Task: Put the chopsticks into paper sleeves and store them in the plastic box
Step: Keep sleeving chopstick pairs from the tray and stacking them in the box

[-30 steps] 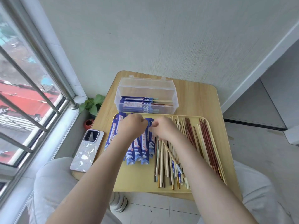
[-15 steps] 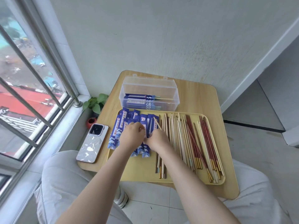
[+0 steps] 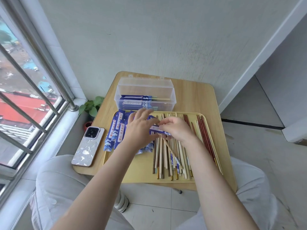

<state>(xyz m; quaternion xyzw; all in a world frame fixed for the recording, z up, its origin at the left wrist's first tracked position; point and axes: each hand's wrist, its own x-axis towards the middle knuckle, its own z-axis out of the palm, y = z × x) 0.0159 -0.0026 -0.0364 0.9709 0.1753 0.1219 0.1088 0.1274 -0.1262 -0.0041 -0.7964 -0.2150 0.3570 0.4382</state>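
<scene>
A clear plastic box [image 3: 173,98] at the back of the table holds a few sleeved chopsticks [image 3: 137,97]. In front of it a yellow tray [image 3: 141,176] carries a pile of blue paper sleeves [image 3: 116,130] on its left and many loose chopsticks [image 3: 163,160] on its right. My right hand [image 3: 178,130] pinches one blue sleeve [image 3: 157,129] together with a pale chopstick [image 3: 172,151] that slants down to the right. My left hand [image 3: 140,130] hovers over the sleeve pile with blurred, stretched-out fingers, its thumb by the near end of that sleeve.
Dark red chopsticks [image 3: 205,135] lie along the tray's right side. A phone [image 3: 88,146] rests on the wooden table [image 3: 196,97] left of the tray. A small plant [image 3: 91,105] stands below the table's left corner, beside the barred window. My knees are under the front edge.
My right hand has lifted a sleeve and a chopstick off the tray toward the right. My left hand has opened its fingers and moved a little toward the box.
</scene>
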